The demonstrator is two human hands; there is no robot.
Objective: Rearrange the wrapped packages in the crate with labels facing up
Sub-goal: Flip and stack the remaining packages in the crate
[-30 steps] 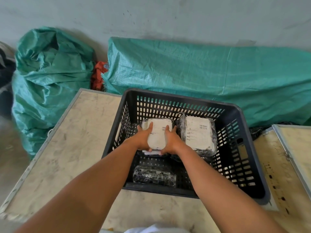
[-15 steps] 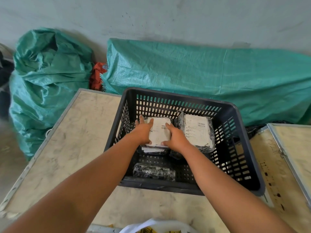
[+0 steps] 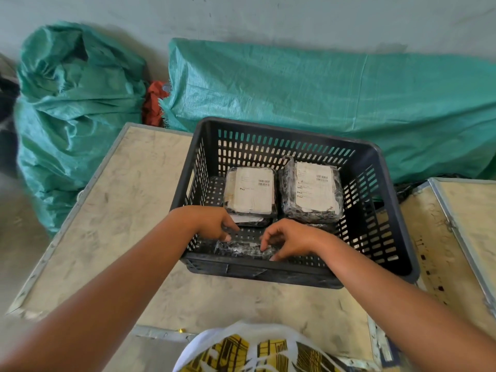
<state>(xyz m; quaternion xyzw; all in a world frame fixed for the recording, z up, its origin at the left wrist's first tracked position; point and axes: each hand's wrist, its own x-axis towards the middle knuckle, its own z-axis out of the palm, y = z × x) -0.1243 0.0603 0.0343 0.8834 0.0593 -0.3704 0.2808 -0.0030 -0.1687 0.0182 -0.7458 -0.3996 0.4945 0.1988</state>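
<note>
In the black crate [image 3: 375, 167]: my left hand [image 3: 212, 222], fingers curled and loose, at the left end of the dark wrapped package [image 3: 243, 249] by the near wall; two packages label-up at far centre [image 3: 252, 190] and right [image 3: 314, 189]; my right hand [image 3: 290, 237], fingertips pinching that dark package's right end.

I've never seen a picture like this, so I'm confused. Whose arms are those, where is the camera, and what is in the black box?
The camera sits on a person's head, looking down, so you see their own arms. The black crate stands on a worn table. Two wrapped packages at the back show white labels: the left package and the right package. The left hand and right hand reach for a dark package at the front, with no label showing. Nothing is lifted yet.
</note>
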